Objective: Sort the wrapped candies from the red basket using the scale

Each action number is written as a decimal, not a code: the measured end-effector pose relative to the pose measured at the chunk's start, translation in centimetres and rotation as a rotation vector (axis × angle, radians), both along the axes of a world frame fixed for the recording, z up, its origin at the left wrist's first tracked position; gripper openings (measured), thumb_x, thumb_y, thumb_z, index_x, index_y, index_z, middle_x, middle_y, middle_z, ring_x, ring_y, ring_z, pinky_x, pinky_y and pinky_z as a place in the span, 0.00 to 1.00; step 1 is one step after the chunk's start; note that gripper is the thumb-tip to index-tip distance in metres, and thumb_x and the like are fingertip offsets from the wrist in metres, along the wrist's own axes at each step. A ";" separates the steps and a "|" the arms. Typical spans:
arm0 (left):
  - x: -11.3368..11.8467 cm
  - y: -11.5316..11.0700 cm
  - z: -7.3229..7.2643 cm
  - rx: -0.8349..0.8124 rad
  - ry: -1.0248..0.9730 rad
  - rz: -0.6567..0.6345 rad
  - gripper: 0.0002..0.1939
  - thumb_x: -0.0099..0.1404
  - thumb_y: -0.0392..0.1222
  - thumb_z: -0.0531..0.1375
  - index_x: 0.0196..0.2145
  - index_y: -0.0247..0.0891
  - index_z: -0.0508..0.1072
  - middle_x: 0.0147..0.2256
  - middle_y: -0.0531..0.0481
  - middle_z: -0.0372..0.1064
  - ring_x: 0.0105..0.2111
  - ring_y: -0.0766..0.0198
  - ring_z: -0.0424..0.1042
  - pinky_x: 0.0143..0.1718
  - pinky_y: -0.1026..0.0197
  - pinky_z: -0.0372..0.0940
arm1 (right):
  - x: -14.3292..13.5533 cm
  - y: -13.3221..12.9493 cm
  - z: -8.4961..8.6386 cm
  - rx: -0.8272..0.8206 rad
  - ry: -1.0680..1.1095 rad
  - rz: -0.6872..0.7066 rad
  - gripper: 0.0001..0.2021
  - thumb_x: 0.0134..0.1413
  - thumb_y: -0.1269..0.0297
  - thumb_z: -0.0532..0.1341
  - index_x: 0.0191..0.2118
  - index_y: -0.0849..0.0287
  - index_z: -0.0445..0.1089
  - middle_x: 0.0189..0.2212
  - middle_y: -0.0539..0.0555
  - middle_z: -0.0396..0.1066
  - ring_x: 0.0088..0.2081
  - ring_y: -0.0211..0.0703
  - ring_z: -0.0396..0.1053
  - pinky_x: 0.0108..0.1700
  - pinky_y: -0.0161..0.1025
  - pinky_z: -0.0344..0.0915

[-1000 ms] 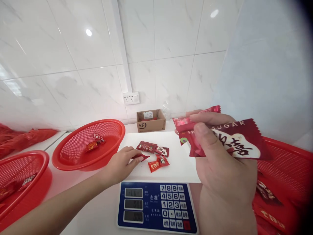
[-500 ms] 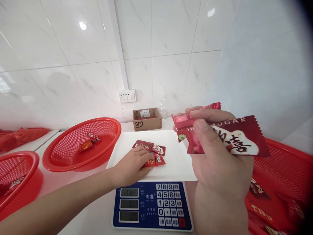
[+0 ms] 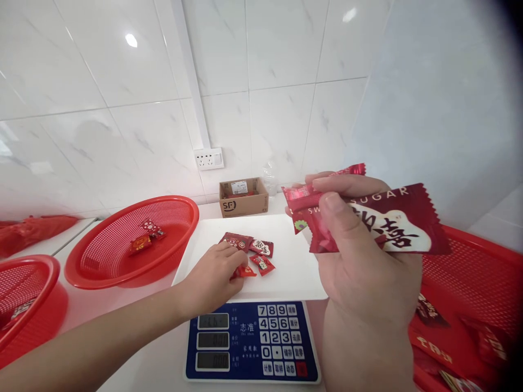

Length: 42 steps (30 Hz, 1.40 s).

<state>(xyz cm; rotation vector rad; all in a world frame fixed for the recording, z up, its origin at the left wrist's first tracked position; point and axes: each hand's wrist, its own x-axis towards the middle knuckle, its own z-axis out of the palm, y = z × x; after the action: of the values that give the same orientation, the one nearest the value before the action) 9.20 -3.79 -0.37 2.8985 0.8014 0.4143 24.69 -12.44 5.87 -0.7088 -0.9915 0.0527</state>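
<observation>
My left hand is over the white scale tray, its fingers closed round a small red candy packet. Beside it on the tray lie a dark red packet, a red-and-white packet and a small red packet. Raised at the right, my right hand pinches several wrapped candies, among them a large dark red sugar packet under the thumb. The blue scale panel is in front of the tray.
Red baskets with packets stand at left, far left and right. An open cardboard box sits behind the tray, against the tiled wall. A red bag lies at the far left.
My left hand has drawn slightly left with the small red packet, which is now apart from the small packet beside it. My right hand still holds its candies. The view has shifted slightly.
</observation>
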 end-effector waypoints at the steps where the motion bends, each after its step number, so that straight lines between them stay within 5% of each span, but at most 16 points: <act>1: 0.1 -0.1 0.1 -0.015 0.001 -0.008 0.04 0.58 0.41 0.56 0.29 0.39 0.67 0.29 0.49 0.67 0.34 0.59 0.64 0.38 0.56 0.60 | 0.0 0.0 0.0 0.009 0.002 -0.001 0.08 0.53 0.72 0.58 0.31 0.50 0.71 0.33 0.46 0.70 0.41 0.41 0.67 0.43 0.42 0.65; 4: 0.6 -0.4 0.4 -0.041 -0.033 -0.037 0.13 0.58 0.51 0.57 0.34 0.39 0.69 0.33 0.48 0.68 0.36 0.58 0.64 0.40 0.54 0.60 | -0.1 0.1 0.0 0.001 0.003 0.007 0.09 0.53 0.72 0.58 0.32 0.50 0.71 0.33 0.46 0.70 0.40 0.41 0.68 0.43 0.42 0.65; 9: 1.9 -0.3 0.2 -0.011 -0.072 -0.063 0.17 0.59 0.51 0.57 0.43 0.42 0.70 0.39 0.46 0.68 0.42 0.56 0.63 0.44 0.52 0.59 | 0.1 0.1 -0.1 -0.010 0.008 0.048 0.08 0.53 0.71 0.58 0.32 0.49 0.71 0.34 0.46 0.70 0.40 0.42 0.68 0.43 0.43 0.65; 16: 2.3 -0.2 0.0 -0.053 -0.030 -0.096 0.12 0.60 0.50 0.56 0.36 0.42 0.73 0.35 0.48 0.68 0.40 0.57 0.63 0.43 0.53 0.60 | 0.3 0.1 -0.1 -0.019 0.014 0.080 0.09 0.53 0.71 0.58 0.32 0.49 0.71 0.34 0.47 0.70 0.41 0.43 0.67 0.43 0.42 0.65; 20: 2.1 0.4 0.3 -0.062 -0.069 -0.055 0.13 0.61 0.49 0.56 0.41 0.41 0.70 0.41 0.47 0.68 0.44 0.56 0.63 0.47 0.51 0.58 | 0.3 0.1 -0.2 -0.016 0.026 0.103 0.06 0.52 0.70 0.59 0.33 0.51 0.71 0.34 0.48 0.70 0.40 0.43 0.68 0.42 0.43 0.65; 23: 2.0 1.3 0.2 -0.070 -0.036 -0.010 0.20 0.61 0.51 0.54 0.48 0.40 0.66 0.50 0.44 0.63 0.52 0.54 0.58 0.52 0.49 0.55 | 0.3 0.1 -0.3 -0.015 0.026 0.095 0.07 0.53 0.70 0.59 0.33 0.51 0.71 0.34 0.48 0.70 0.39 0.43 0.68 0.42 0.43 0.65; 29: 1.7 2.7 -1.0 -0.209 0.134 0.018 0.36 0.59 0.64 0.48 0.60 0.44 0.50 0.63 0.43 0.41 0.63 0.47 0.32 0.58 0.40 0.41 | 0.4 0.3 -0.4 -0.022 0.010 0.080 0.08 0.53 0.70 0.58 0.33 0.48 0.71 0.35 0.47 0.70 0.41 0.44 0.68 0.44 0.44 0.65; 42: 2.6 3.0 -0.9 -0.138 0.235 -0.085 0.37 0.58 0.67 0.43 0.61 0.48 0.48 0.63 0.43 0.41 0.62 0.43 0.32 0.57 0.36 0.35 | 0.4 0.2 -0.4 0.004 -0.009 0.093 0.08 0.53 0.71 0.58 0.33 0.51 0.72 0.34 0.47 0.71 0.42 0.40 0.68 0.44 0.40 0.65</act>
<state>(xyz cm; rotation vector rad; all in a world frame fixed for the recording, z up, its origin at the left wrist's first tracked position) 11.81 -0.80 -1.29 2.8710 0.7010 0.0088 25.13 -12.21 5.49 -0.6593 -1.0327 0.1283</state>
